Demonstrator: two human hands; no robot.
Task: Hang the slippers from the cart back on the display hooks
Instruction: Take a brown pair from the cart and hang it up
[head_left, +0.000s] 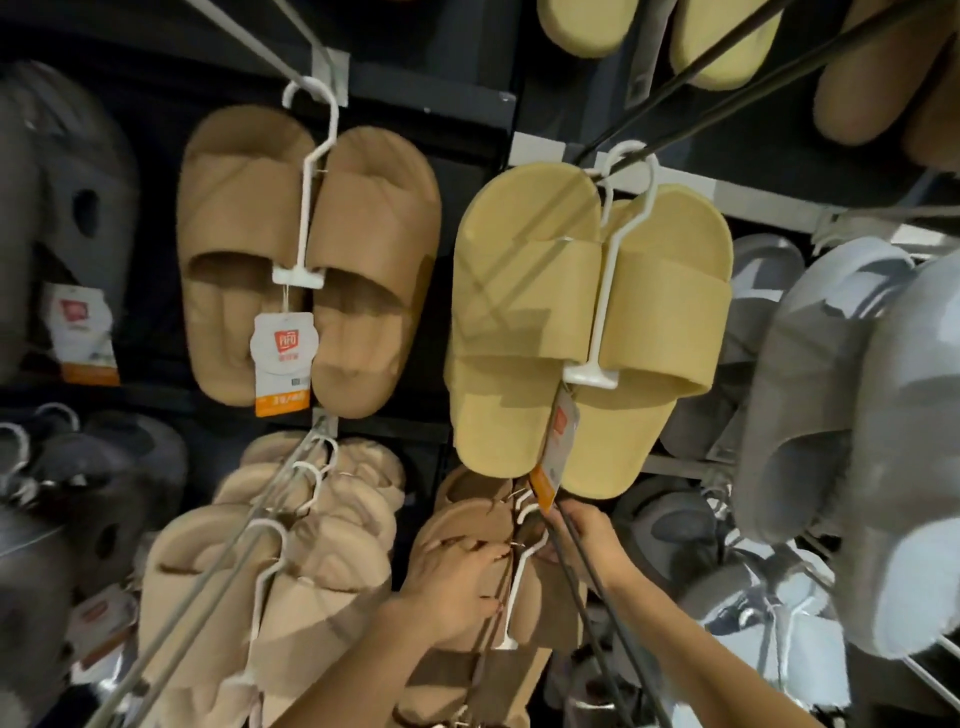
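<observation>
Two hands: both on brown slipper pair (470, 525), low on the display wall.
Left hand (457, 592): fingers curled over one slipper.
Right hand (587, 540): grip unclear, at dark display hook (582, 587).
Long axis: roughly upright, white hanger (517, 587) hook end uppermost.

Viewpoint: head camera, close to the display wall (467, 130).
Facing: forward and upward.
Nearness: left hand (457, 587) and right hand (592, 540) at bottom centre.

Matt foam slippers, plastic hangers, metal hooks
Yellow slippers (587, 332) matt, finely textured; tan slippers (306, 260) matt; white hanger (602, 291) smooth plastic; paper tag (283, 364); display hooks (701, 78) dark metal.
</observation>
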